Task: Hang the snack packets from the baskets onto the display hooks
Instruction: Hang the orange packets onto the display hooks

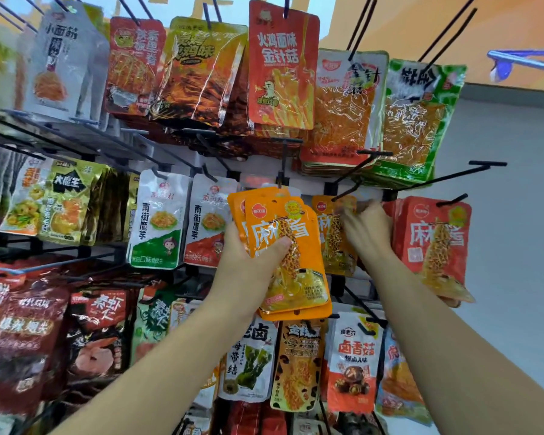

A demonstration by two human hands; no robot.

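At the rack's middle row, the hands work apart. The left hand (254, 260) clutches a stack of orange packets (296, 265), not yet hung. The right hand (368, 231), blurred, meets a hung packet (333, 243) on its hook (346, 192); its grip is unclear. No baskets show.

There's a small stack of orange packets (296, 271), glossy with big white lettering and a clear window showing braided yellow strips. They're fanned out upright and gripped in the left hand (248, 259). A matching orange packet (332, 243) already hangs on a black hook (347, 192) just to the right, with the blurry right hand (368, 230) at its top edge.
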